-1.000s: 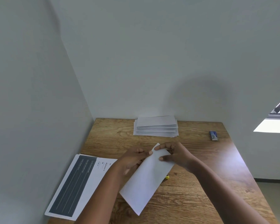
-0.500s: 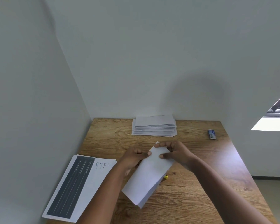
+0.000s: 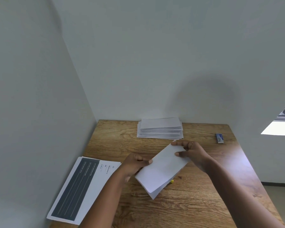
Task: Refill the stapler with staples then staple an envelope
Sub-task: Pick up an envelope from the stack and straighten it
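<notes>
I hold a white envelope above the middle of the wooden table, tilted on a diagonal. My left hand pinches its left edge and my right hand grips its far upper end with thumb on top. A small yellow thing, perhaps part of the stapler, peeks out from under the envelope; the rest is hidden. A small blue-and-white box, likely staples, lies at the table's far right.
A stack of white envelopes sits at the back against the wall. Printed sheets with a dark panel lie at the front left corner. Walls close the table at the left and back.
The envelope has been drawn up and shortened in view, its near end lifting off the table. My left hand slid down along its left edge, away from my right hand.
</notes>
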